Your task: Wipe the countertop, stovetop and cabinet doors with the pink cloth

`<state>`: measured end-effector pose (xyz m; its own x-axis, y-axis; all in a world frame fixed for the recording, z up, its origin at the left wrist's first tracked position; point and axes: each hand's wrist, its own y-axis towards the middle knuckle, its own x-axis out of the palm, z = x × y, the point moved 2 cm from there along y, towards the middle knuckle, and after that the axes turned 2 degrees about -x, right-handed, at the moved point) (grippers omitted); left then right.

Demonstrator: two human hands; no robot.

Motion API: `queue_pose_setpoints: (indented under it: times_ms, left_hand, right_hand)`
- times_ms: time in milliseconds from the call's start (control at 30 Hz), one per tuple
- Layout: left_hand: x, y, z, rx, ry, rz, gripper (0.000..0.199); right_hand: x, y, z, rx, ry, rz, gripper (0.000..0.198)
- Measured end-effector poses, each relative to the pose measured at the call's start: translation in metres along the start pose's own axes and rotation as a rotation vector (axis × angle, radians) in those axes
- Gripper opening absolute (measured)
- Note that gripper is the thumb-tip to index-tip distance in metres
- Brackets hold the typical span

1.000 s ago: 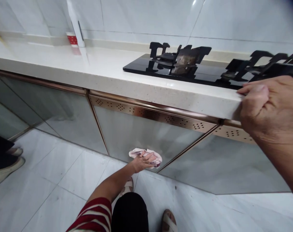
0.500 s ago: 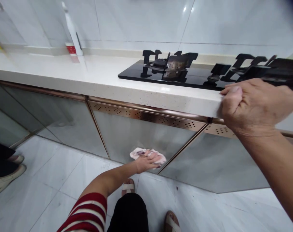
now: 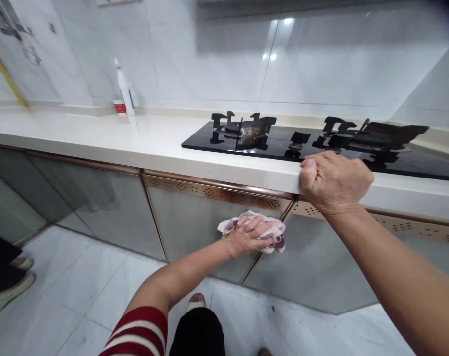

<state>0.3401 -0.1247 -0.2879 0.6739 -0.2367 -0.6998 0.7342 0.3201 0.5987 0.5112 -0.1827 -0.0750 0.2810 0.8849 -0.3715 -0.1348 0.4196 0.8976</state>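
My left hand point(image 3: 246, 237) presses a crumpled pink-and-white cloth point(image 3: 278, 228) with a dark purple patch against a glossy grey cabinet door point(image 3: 195, 217). Its fingers are bent over the cloth, which lies across the seam between two doors, below the perforated copper strip. Up on the front edge of the white countertop point(image 3: 224, 168), my right hand point(image 3: 334, 178) is closed in a fist, thumb folded against the fingers. The fist rests just in front of the black gas hob point(image 3: 269, 148); its inner side is hidden.
A white spray bottle point(image 3: 125, 91) and a red-and-white cup point(image 3: 119, 107) stand at the back of the counter. At the left edge, another person's shoe point(image 3: 9, 294) shows on the tiled floor point(image 3: 109, 277). A yellow hose-like strip point(image 3: 5, 74) runs down the wall.
My left hand has moved the cloth up and to the right across the cabinet door, onto the seam. My right fist stays at the counter edge while the view has shifted.
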Motion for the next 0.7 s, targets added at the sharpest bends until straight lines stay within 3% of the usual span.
queue_pose_setpoints:
  times_ms: [167, 333, 433, 533, 600, 700]
  left_hand:
    - [-0.057, 0.001, -0.009, 0.082, 0.438, 0.254, 0.039]
    - [-0.113, -0.055, -0.054, 0.009, 0.738, 0.563, 0.043]
    - [-0.145, -0.103, -0.090, -0.232, 0.749, 0.693, 0.041]
    - [-0.166, -0.145, -0.115, -0.540, 0.684, 0.832, 0.051]
    - [-0.167, -0.160, -0.122, -0.727, 0.598, 0.881, 0.057]
    - [-0.151, -0.162, -0.119, -1.016, 0.402, 0.972, 0.056]
  right_hand:
    - [0.005, -0.002, 0.002, -0.018, -0.007, 0.062, 0.032]
    - [0.009, -0.004, 0.006, -0.056, -0.024, 0.122, 0.034]
    - [0.010, -0.006, 0.008, -0.083, -0.045, 0.134, 0.036]
    - [0.012, -0.006, 0.012, -0.056, -0.052, 0.087, 0.038]
    - [0.014, -0.005, 0.015, -0.006, -0.060, 0.022, 0.037]
    - [0.015, -0.004, 0.016, 0.051, -0.063, -0.063, 0.034]
